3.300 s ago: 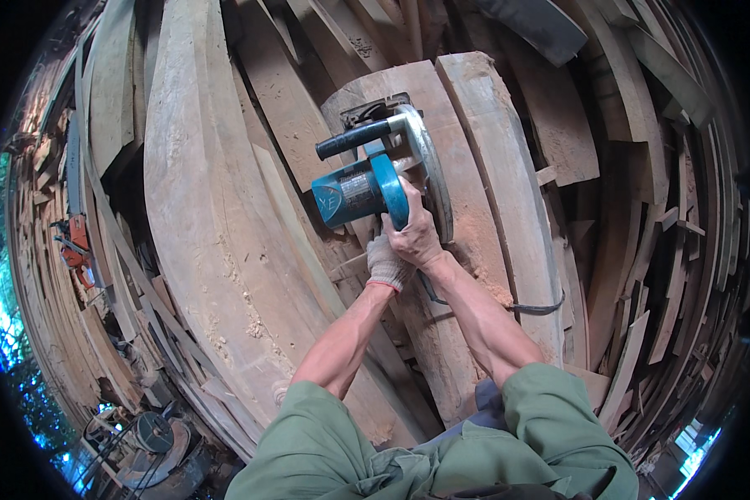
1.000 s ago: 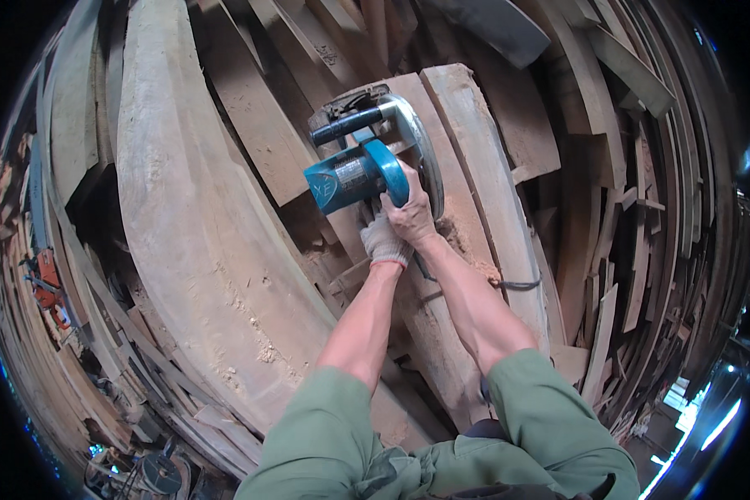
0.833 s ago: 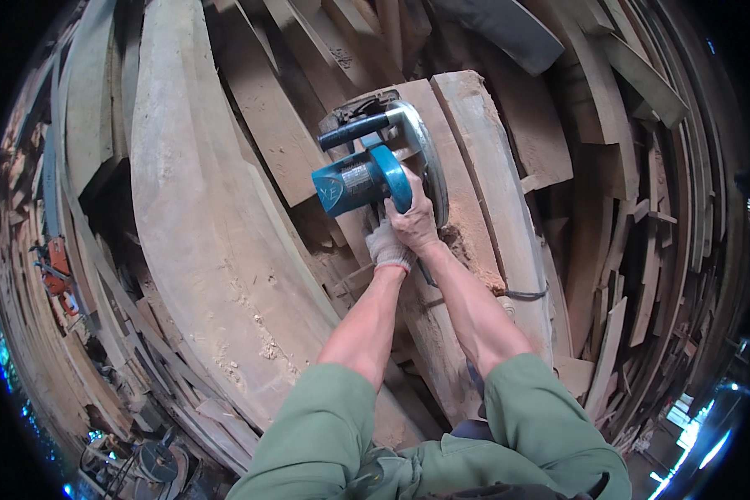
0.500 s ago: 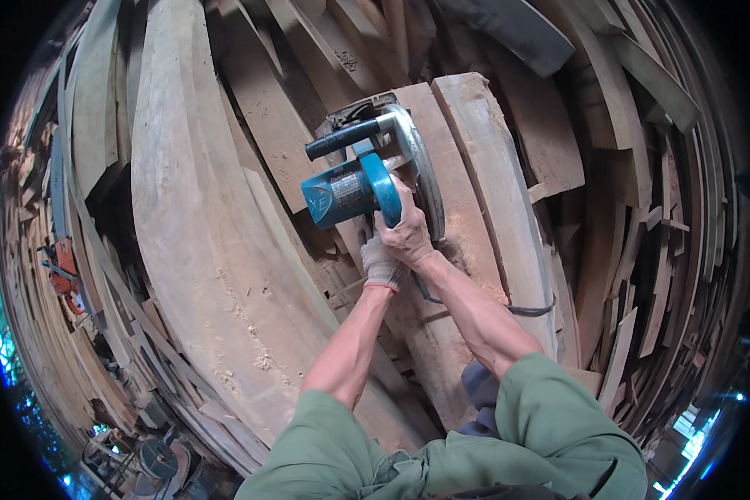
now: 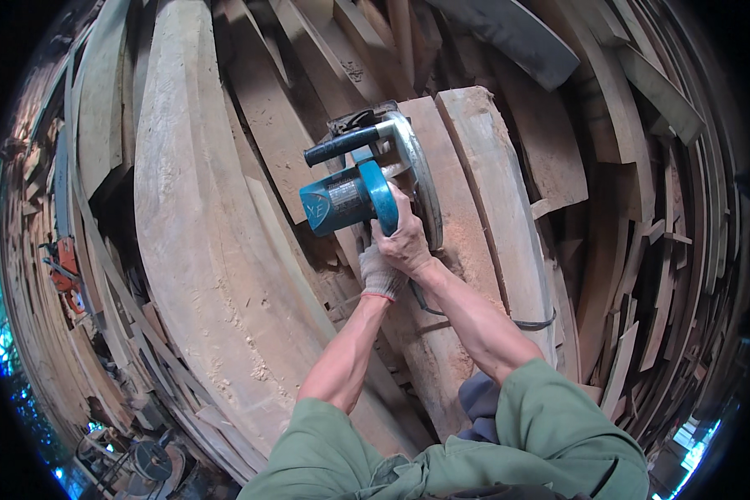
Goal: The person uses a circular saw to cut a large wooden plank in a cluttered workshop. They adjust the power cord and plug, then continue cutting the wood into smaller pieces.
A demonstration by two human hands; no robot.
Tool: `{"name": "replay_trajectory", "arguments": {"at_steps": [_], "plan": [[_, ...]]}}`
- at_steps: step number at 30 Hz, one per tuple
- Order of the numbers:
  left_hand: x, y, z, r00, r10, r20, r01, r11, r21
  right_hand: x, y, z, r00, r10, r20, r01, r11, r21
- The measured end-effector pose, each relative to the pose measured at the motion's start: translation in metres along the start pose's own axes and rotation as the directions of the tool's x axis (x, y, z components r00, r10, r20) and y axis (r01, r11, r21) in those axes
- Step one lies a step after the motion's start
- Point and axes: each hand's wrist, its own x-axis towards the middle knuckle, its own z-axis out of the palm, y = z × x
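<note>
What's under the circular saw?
The circular saw rests on a wooden plank dusted with sawdust; both hands, right hand and gloved left hand, grip it. The blade's contact with the wood is hidden.

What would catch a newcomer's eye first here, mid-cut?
The teal-bodied circular saw with a black side handle stands out at centre, sitting on a pale rough-sawn wooden plank. Both hands close on its rear grip: the bare right hand on top, the left hand in a white knit glove just beneath. To the left lies a broad, pale curved wooden slab.
</note>
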Motion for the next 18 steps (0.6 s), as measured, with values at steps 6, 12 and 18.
{"name": "replay_trajectory", "arguments": {"at_steps": [6, 12, 18], "plan": [[0.007, 0.001, 0.003, 0.996, 0.018, -0.082, -0.029, 0.99, -0.137, 0.004, 0.0, 0.001, 1.0, -0.013, -0.009, 0.013, 1.0, 0.003], [0.007, 0.009, -0.01, 0.998, -0.033, -0.056, 0.027, 0.993, -0.112, 0.01, 0.002, 0.002, 0.999, -0.049, -0.01, 0.049, 0.999, 0.011], [0.013, 0.008, -0.011, 0.997, -0.049, -0.054, 0.039, 0.985, -0.167, 0.014, 0.003, 0.003, 0.999, -0.043, -0.005, 0.043, 0.999, 0.013]]}}
